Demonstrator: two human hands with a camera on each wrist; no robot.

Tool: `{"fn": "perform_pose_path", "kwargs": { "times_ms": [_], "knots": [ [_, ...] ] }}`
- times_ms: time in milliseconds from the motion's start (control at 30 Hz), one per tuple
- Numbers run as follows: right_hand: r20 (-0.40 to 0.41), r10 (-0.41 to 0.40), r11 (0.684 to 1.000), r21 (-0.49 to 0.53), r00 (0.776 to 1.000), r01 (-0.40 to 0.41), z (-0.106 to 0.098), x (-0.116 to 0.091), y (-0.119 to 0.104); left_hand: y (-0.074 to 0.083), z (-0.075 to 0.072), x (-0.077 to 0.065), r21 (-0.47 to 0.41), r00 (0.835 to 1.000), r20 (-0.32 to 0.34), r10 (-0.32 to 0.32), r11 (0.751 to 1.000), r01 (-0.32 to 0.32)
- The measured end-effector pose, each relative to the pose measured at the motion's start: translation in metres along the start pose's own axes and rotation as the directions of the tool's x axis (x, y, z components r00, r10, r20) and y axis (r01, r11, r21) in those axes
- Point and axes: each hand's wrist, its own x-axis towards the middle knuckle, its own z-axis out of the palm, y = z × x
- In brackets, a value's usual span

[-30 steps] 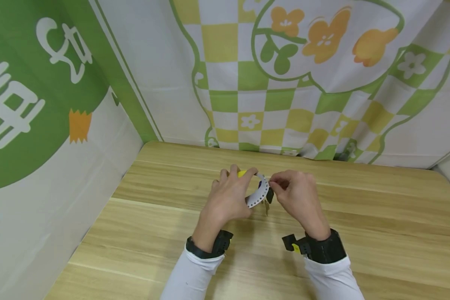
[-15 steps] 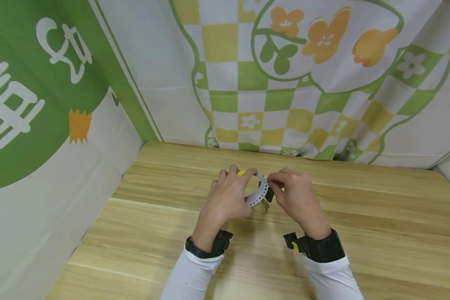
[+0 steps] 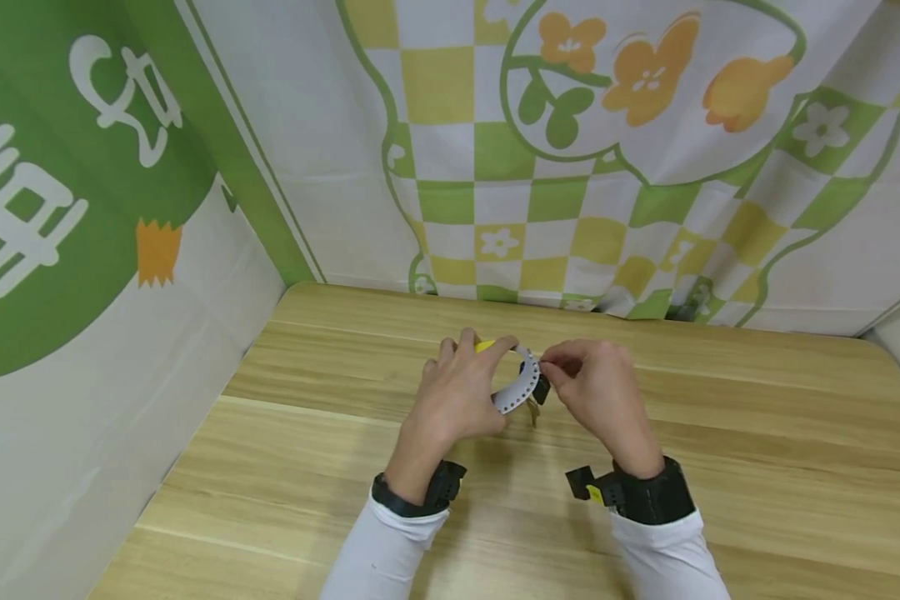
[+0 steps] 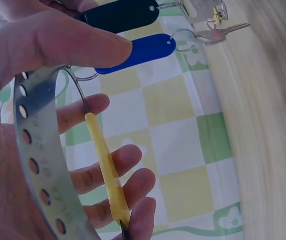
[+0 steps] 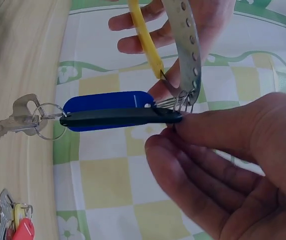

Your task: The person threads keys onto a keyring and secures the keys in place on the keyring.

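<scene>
My left hand [image 3: 453, 396] holds a metal key hoop [image 3: 519, 392], a curved band with numbered holes. A yellow sleeve [image 4: 104, 167] covers part of the hoop, by the fingers. At the hoop's right side, my right hand [image 3: 600, 400] pinches the end of a black key tag [image 5: 117, 117] between thumb and finger, close to small wire rings [image 5: 183, 101] at the holes. Next to it hangs a blue key tag [image 4: 150, 50]. Keys [image 5: 25, 112] dangle from the tags' far ends. Fingers partly hide where the black tag meets the hoop.
Under the hands is a wooden table [image 3: 307, 467]. Keys with red and yellow tags [image 5: 20, 222] show at the right wrist view's lower left. A checked, flowered cloth [image 3: 502, 208] hangs behind the table, and a green and white one [image 3: 157, 358] at the left.
My right hand shifted slightly left with the black tag, then back right. The hanging keys swung a little. My left hand and the hoop have hardly moved.
</scene>
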Motion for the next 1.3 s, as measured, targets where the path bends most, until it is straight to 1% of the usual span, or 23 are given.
{"fn": "perform_pose_path", "kwargs": {
  "times_ms": [133, 333, 433, 500, 533, 633, 733, 833, 933, 1133, 1300],
  "knots": [
    [-0.012, -0.094, 0.995, -0.021, 0.996, 0.094, 0.0002, -0.0001, 0.0016, -0.0001, -0.0006, 0.0004, -0.007, 1.000, 0.010, -0.001, 1.000, 0.001],
    [-0.009, -0.241, 0.970, -0.045, 0.970, 0.241, 0.0011, 0.0011, 0.0051, -0.0019, 0.0006, 0.0006, -0.006, 1.000, 0.006, 0.003, 1.000, -0.003],
    [-0.006, -0.263, 0.964, -0.038, 0.965, 0.263, 0.0017, 0.0016, 0.0059, -0.0029, 0.0007, 0.0006, -0.012, 1.000, 0.000, 0.007, 1.000, -0.007],
    [-0.005, -0.236, 0.972, -0.027, 0.972, 0.235, 0.0019, 0.0014, 0.0058, -0.0031, 0.0002, 0.0005, -0.015, 1.000, -0.004, 0.009, 1.000, -0.009],
    [0.000, -0.208, 0.978, -0.019, 0.978, 0.208, 0.0019, 0.0011, 0.0056, -0.0032, -0.0001, 0.0004, -0.015, 1.000, -0.007, 0.009, 1.000, -0.009],
    [0.024, -0.092, 0.996, 0.017, 0.995, 0.092, 0.0008, 0.0005, 0.0047, -0.0033, -0.0005, 0.0002, -0.017, 1.000, -0.019, 0.010, 1.000, -0.010],
    [0.057, 0.023, 0.997, 0.071, 0.998, -0.027, -0.0005, 0.0002, 0.0045, -0.0030, -0.0007, 0.0001, -0.012, 0.999, -0.036, 0.007, 1.000, -0.007],
    [0.095, 0.108, 0.983, 0.138, 0.990, -0.121, -0.0021, 0.0002, 0.0037, -0.0024, -0.0006, 0.0004, -0.009, 0.999, -0.045, -0.003, 1.000, 0.002],
    [0.127, 0.165, 0.965, 0.186, 0.978, -0.187, -0.0037, 0.0004, 0.0021, -0.0018, -0.0002, 0.0006, -0.009, 0.999, -0.044, -0.011, 1.000, 0.011],
    [0.156, 0.233, 0.938, 0.223, 0.960, -0.264, -0.0060, 0.0003, 0.0000, -0.0013, -0.0001, 0.0006, -0.010, 0.999, -0.039, -0.019, 1.000, 0.019],
    [0.191, 0.270, 0.899, 0.300, 0.944, -0.318, -0.0063, 0.0007, 0.0010, -0.0008, -0.0008, 0.0006, -0.009, 0.999, -0.039, -0.023, 1.000, 0.023]
  ]
}}
